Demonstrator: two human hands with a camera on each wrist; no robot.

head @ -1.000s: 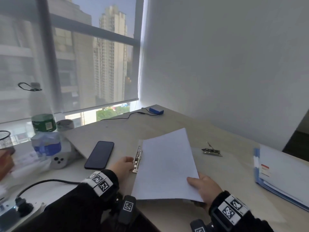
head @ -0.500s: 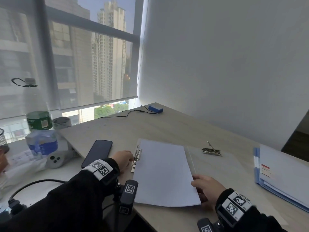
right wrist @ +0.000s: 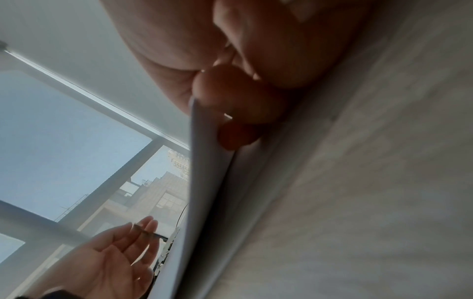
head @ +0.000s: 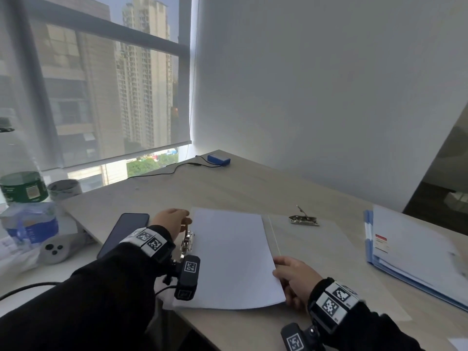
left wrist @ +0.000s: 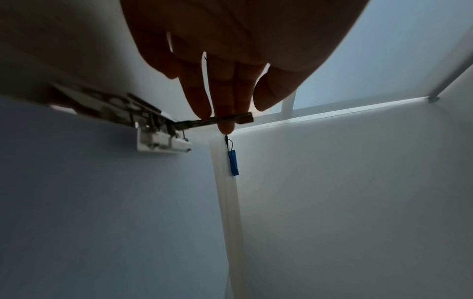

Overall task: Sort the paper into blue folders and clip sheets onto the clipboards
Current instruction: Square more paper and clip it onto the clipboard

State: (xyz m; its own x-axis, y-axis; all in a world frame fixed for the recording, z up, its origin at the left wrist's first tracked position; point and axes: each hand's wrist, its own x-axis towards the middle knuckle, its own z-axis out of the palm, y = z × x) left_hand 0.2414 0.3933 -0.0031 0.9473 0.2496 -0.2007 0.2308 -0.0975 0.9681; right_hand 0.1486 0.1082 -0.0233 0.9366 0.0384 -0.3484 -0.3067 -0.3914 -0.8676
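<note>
A stack of white paper [head: 233, 257] lies flat on a clipboard whose metal clip [head: 187, 243] sits at the paper's left edge. My left hand [head: 186, 219] reaches over that clip; in the left wrist view its straight fingers [left wrist: 222, 113] press on the clip's thin lever [left wrist: 217, 121]. My right hand [head: 281, 268] pinches the paper's near right corner, thumb on top and fingers [right wrist: 238, 137] beneath the paper's edge [right wrist: 204, 182]. A second clipboard with a raised clip [head: 304, 219] lies just right of the paper. A blue folder [head: 369, 239] filled with sheets rests at the table's right.
A dark phone [head: 124, 234] lies left of my left hand. Further left stand a green-labelled bottle [head: 24, 186], a tape roll [head: 64, 190], a blue-white packet [head: 30, 224] and a white device [head: 57, 249]. A small blue box [head: 219, 159] with a cable sits by the window.
The paper, lifted at its far end a second ago, now lies flat on the clipboard. My left hand has moved from beside the clip up onto its lever.
</note>
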